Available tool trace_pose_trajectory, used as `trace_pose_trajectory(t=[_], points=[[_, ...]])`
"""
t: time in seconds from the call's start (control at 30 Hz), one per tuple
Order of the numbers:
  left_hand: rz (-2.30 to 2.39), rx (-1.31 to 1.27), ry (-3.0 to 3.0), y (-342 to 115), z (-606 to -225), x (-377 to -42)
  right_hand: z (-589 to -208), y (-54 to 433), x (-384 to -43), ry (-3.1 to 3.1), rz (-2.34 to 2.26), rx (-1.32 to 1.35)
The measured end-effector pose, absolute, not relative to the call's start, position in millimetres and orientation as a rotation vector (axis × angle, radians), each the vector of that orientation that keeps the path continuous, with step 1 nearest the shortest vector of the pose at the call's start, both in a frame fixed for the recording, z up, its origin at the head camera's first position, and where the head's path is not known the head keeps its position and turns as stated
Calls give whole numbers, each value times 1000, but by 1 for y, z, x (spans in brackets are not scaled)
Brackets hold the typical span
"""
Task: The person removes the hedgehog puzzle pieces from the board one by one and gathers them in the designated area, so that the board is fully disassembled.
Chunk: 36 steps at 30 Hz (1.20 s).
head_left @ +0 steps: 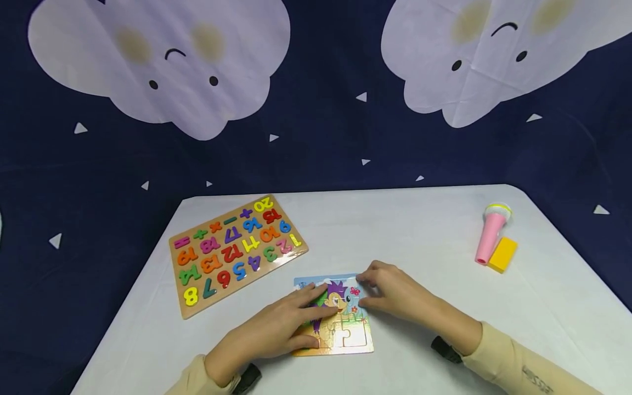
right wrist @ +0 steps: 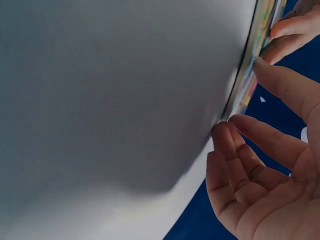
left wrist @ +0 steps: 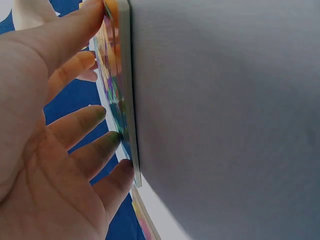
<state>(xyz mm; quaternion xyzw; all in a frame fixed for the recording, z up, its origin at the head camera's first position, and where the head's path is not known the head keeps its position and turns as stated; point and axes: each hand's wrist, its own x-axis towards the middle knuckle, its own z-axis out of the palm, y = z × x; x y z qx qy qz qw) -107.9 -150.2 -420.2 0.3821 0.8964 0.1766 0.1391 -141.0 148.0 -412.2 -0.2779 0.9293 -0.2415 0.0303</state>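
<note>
A square jigsaw puzzle (head_left: 353,329) with a purple-haired cartoon animal lies flat on the table in the head view. My left hand (head_left: 276,323) rests on its left side, fingers spread over the picture and thumb near the lower edge. At the right edge, my right hand (head_left: 395,291) touches the upper corner with the index finger and the side with the thumb, which are apart. In the left wrist view the puzzle (left wrist: 127,95) appears edge-on, under the fingertips of the left hand (left wrist: 65,130). The right wrist view shows loosely bent other fingers on the right hand (right wrist: 270,175).
A wooden number board (head_left: 178,285) with colourful digits lies to the left on the white table (head_left: 395,225). Toward the right are a pink toy microphone (head_left: 490,236) and a yellow block (head_left: 502,255), side by side. A dark blue cloth (head_left: 326,120) with clouds hangs behind.
</note>
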Motion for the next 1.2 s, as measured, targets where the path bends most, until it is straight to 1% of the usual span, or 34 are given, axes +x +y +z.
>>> trace_pose_trajectory(t=[0.2,0.47,0.9,1.2], points=[[490,1105,2587,-150,-420,-108,-415,147,-143,2865,-740,-864],[494,1167,2589,-150,-420,-108,-415,144,-144,2889,-746,-882],[468,1140,2585,-146,-420,-108,-418,142,-146,2916,-728,-865],[457,1133,2583,-148,-420,-109,-414,139,-156,2823,-777,-825]])
